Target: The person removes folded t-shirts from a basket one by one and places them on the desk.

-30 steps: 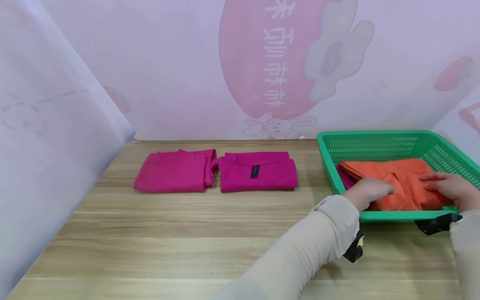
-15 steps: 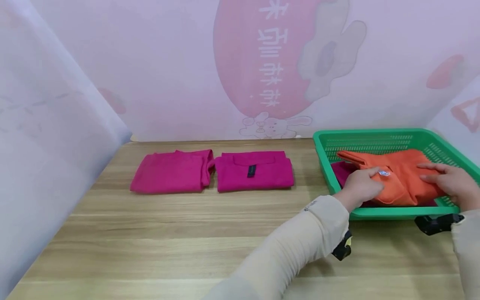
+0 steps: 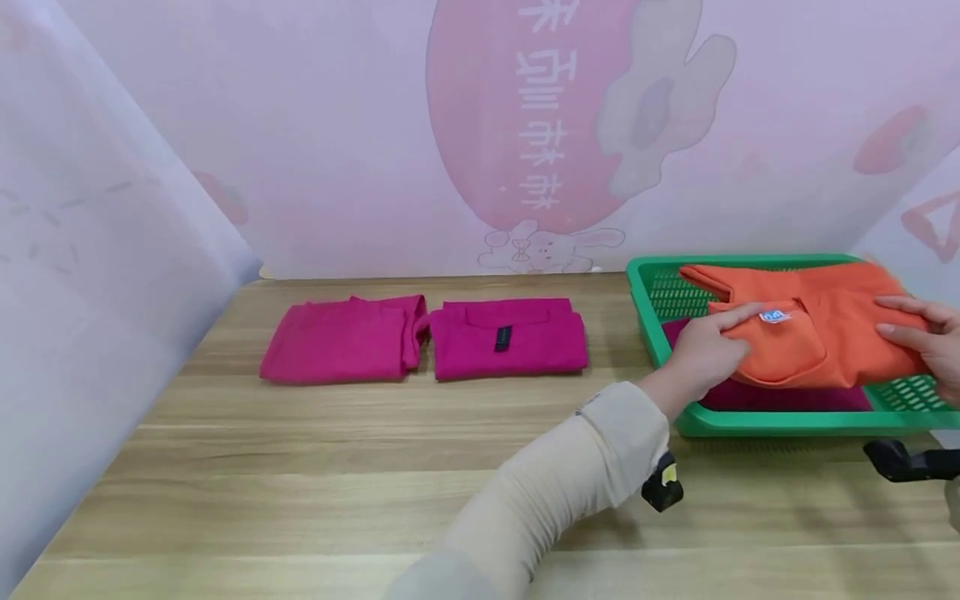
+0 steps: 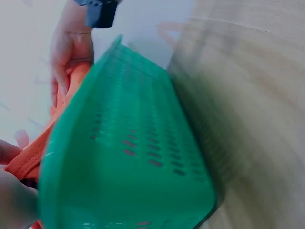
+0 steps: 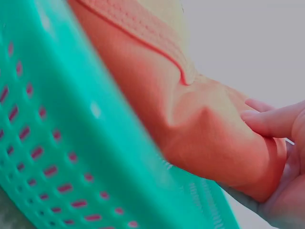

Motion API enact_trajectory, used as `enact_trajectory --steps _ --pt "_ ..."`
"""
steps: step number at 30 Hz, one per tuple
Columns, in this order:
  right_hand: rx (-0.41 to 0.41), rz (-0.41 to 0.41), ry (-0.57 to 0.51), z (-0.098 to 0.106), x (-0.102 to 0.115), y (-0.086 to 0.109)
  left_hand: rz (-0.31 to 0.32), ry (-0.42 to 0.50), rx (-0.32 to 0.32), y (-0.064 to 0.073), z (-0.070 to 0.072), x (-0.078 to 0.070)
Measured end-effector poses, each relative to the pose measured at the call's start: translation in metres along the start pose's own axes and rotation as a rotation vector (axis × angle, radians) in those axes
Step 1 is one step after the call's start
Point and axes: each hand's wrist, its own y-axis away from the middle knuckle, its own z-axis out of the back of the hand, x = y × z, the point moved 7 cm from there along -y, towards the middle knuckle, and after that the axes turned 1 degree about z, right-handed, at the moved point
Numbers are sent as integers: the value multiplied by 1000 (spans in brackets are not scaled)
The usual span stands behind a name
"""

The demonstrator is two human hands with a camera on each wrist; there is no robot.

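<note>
Both hands hold a folded orange garment (image 3: 847, 333) with a small white-and-blue label, raised above the green basket (image 3: 780, 425). My left hand (image 3: 705, 352) pinches its left edge near the label. On the right side, my right hand (image 3: 930, 337) grips the garment with the thumb on top; in the right wrist view the fingers (image 5: 281, 121) lie around its end. Beneath it, a dark magenta cloth (image 3: 787, 398) lies in the basket. The left wrist view shows mostly the basket's outer wall (image 4: 128, 157), with the garment (image 4: 62, 102) partly hidden behind the rim.
Two folded magenta garments lie side by side on the wooden table: a left one (image 3: 337, 342) and a right one (image 3: 510, 342) with a black neck label. A pale printed backdrop (image 3: 337, 150) rises behind the table's far edge.
The orange garment has risen from inside the basket to above its rim, uncovering more of the dark magenta cloth. The left hand has shifted to a pinch at its edge; both hands moved up.
</note>
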Motion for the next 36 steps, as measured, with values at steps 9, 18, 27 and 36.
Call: enact_trajectory --steps 9,18,27,36 --pt "35 136 -233 -9 -12 -8 -52 54 69 22 44 -6" --pt "81 143 -246 -92 72 48 -88 87 114 49 91 7" --pt "79 77 106 -156 152 109 -106 214 115 83 127 23" --pt "210 136 144 -205 176 136 -117 262 105 108 167 41"
